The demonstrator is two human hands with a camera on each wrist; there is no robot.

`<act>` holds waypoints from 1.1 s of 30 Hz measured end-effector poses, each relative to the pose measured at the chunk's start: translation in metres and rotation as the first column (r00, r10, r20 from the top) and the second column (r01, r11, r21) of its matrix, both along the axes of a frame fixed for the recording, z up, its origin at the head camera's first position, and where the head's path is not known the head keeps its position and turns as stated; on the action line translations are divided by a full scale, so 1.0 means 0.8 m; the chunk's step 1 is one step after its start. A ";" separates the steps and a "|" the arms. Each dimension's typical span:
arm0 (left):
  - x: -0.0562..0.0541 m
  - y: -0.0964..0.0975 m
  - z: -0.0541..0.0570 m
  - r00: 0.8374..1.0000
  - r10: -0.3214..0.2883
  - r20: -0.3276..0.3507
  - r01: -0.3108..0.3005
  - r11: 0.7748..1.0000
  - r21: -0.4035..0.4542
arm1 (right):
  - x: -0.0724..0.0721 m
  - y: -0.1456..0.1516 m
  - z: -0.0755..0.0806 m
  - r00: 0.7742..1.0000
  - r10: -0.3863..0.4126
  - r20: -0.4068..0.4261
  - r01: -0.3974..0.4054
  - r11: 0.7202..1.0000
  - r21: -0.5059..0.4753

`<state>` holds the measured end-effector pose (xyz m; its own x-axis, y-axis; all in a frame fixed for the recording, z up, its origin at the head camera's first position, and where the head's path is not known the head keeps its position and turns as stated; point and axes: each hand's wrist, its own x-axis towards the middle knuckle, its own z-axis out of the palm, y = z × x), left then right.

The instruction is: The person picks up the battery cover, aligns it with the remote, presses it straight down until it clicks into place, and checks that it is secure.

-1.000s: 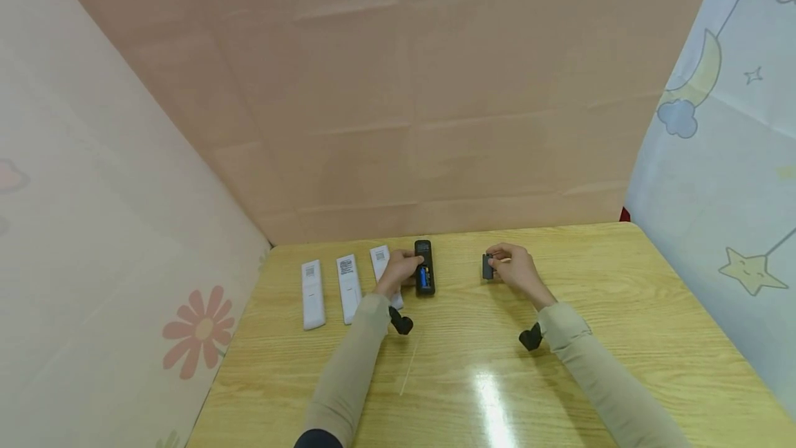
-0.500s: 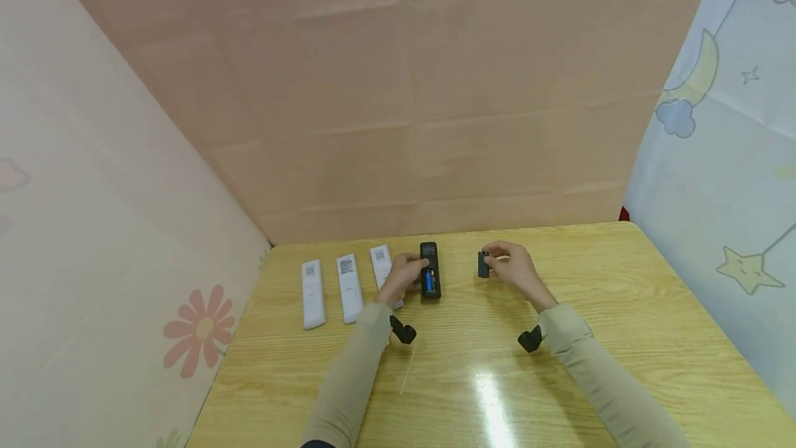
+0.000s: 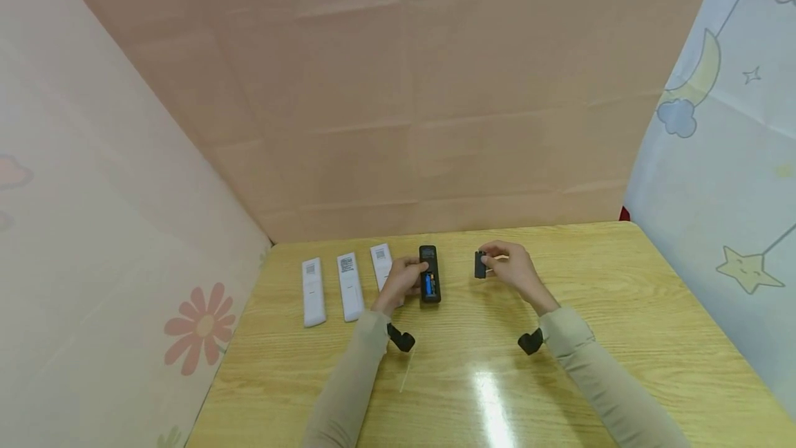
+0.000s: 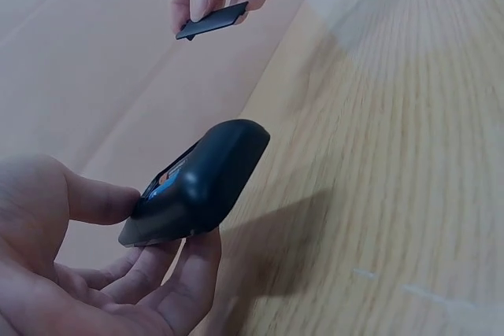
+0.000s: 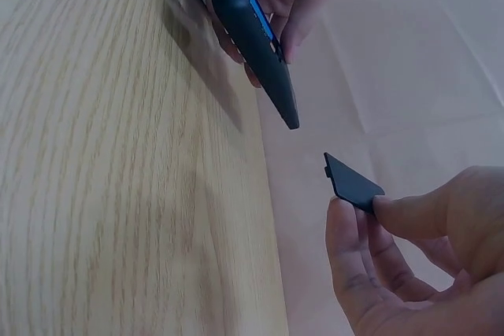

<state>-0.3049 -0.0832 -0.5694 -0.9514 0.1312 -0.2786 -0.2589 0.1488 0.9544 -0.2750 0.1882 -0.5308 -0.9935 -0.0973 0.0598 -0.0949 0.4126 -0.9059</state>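
Observation:
My left hand (image 3: 404,276) grips a black remote control (image 3: 429,254) between thumb and fingers, its back turned up. The battery bay is uncovered, and a blue battery (image 3: 428,285) shows in it; the left wrist view catches orange beside the blue. In the left wrist view the remote (image 4: 216,171) is tilted above the table, its shadow below it. To the right, my right hand (image 3: 511,268) pinches a small black battery cover (image 3: 480,265), held apart from the remote. A tab on the cover (image 5: 354,184) shows in the right wrist view.
On the left of the wooden table (image 3: 460,351) lie a white remote (image 3: 314,292), a second white remote (image 3: 350,289) and a third white remote (image 3: 381,261), partly hidden behind my left hand. A peach-coloured backdrop (image 3: 404,123) rises behind the table's far edge.
The black remote has shifted slightly right and nearer to me in my left hand. My right hand has brought the cover a little left and turned its face more upward.

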 end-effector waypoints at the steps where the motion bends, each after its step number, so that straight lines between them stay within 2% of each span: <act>1: 0.001 0.000 -0.001 1.000 0.000 0.001 0.000 1.000 0.011 | 0.001 0.000 0.000 1.000 0.003 -0.001 -0.003 1.000 0.001; 9: 0.010 -0.002 0.001 1.000 0.003 0.001 -0.003 0.999 0.042 | 0.006 -0.002 0.002 1.000 0.007 0.005 -0.007 1.000 -0.003; 18: 0.020 0.001 0.004 0.999 0.031 0.019 -0.033 0.995 0.093 | 0.013 -0.007 0.005 1.000 0.025 -0.001 -0.025 0.998 -0.052; 24: 0.025 0.002 0.004 0.999 0.037 0.023 -0.039 0.996 0.078 | 0.018 -0.010 0.009 0.999 0.032 -0.002 -0.032 0.996 -0.081; 33: 0.032 0.001 0.005 1.000 0.023 -0.007 -0.022 0.998 0.053 | 0.023 -0.012 0.012 0.999 0.054 -0.004 -0.054 0.994 -0.094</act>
